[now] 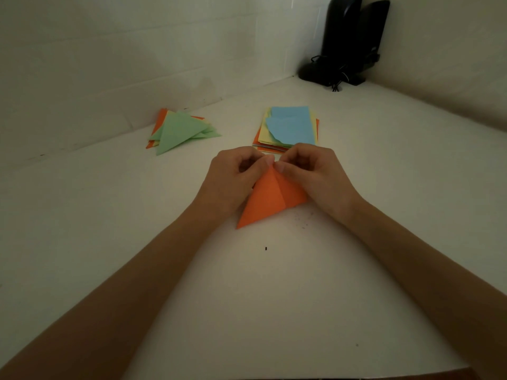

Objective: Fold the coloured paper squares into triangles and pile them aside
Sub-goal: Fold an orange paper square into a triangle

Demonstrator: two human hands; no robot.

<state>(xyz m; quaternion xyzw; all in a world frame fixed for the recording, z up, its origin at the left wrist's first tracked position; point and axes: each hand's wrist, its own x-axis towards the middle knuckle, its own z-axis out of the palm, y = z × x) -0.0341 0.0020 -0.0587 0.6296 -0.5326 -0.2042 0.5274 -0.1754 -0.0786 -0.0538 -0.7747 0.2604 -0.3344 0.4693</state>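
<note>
An orange paper (270, 200) lies on the white table in front of me, partly folded, with a crease running down its middle. My left hand (236, 179) and my right hand (312, 174) meet at its far corner, and the thumb and fingers of each pinch the paper there. Just beyond my hands sits a stack of unfolded coloured squares (288, 130) with a blue sheet on top. A pile of folded triangles (179, 130), green on top of orange and yellow, lies at the far left near the wall.
The white table (274, 297) runs into a corner of two walls. Two black speakers (348, 42) with cables stand in that far right corner. A small dark speck (266, 248) lies on the table near me.
</note>
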